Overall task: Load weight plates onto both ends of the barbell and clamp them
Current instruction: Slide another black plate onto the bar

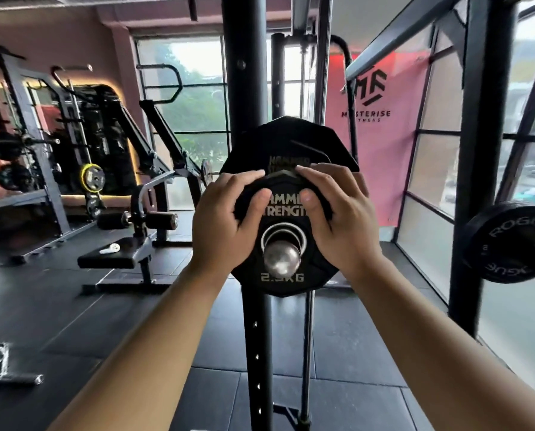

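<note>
A small black 2.5 kg weight plate (283, 283) sits on a steel peg or sleeve whose rounded metal end (281, 259) points at me through its hole. My left hand (228, 223) grips the plate's left upper edge, and my right hand (337, 220) grips the right upper edge, thumbs on the face. Behind it on the same peg stands a larger black plate (286, 141). At the right edge a barbell end carries a black Rogue plate (508, 244).
A black rack upright (244, 88) rises behind the plates, and another upright (480, 150) stands at right. A bench (116, 256) with a small white object on it stands at left. Further racks with plates line the left wall. Glass walls and a pink banner close the right side.
</note>
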